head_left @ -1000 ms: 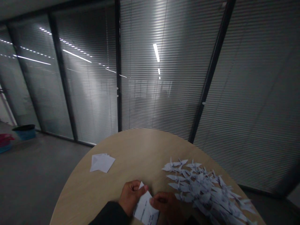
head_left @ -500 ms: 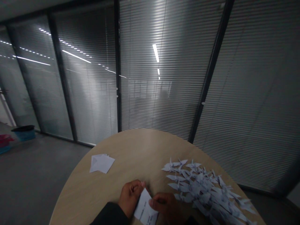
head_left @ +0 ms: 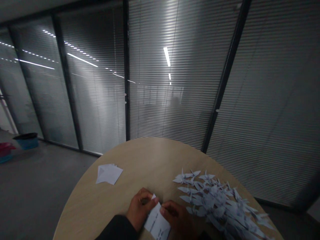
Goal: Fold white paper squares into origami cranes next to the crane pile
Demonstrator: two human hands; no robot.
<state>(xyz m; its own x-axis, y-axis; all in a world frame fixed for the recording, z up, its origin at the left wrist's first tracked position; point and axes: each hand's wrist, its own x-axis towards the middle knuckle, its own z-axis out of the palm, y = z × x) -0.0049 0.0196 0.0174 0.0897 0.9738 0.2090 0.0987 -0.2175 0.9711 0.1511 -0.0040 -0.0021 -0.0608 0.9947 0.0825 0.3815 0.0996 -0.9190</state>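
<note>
Between my two hands, near the table's front edge, is a partly folded sheet of white paper [head_left: 158, 222] with lines of dark print. My left hand [head_left: 140, 208] pinches its upper left edge near the pointed tip, thumb on top. From the other side, my right hand [head_left: 178, 216] is closed on the paper's right edge, its thumb and fingertips pressed together. Close by on the right lies a heap of folded paper cranes [head_left: 220, 203], white with bluish shadows. A small stack of white paper sheets [head_left: 110, 174] lies farther off to the left.
The round wooden table [head_left: 150, 156] stands before a glass partition with blinds [head_left: 170, 116]. On the floor at far left are a blue bin with a black liner [head_left: 27, 141] and a pink and blue bin [head_left: 5, 152].
My left thumb and fingers have shifted slightly up and right onto the paper near its tip. The paper has turned a little and moved slightly up, and my right hand has come closer to its edge.
</note>
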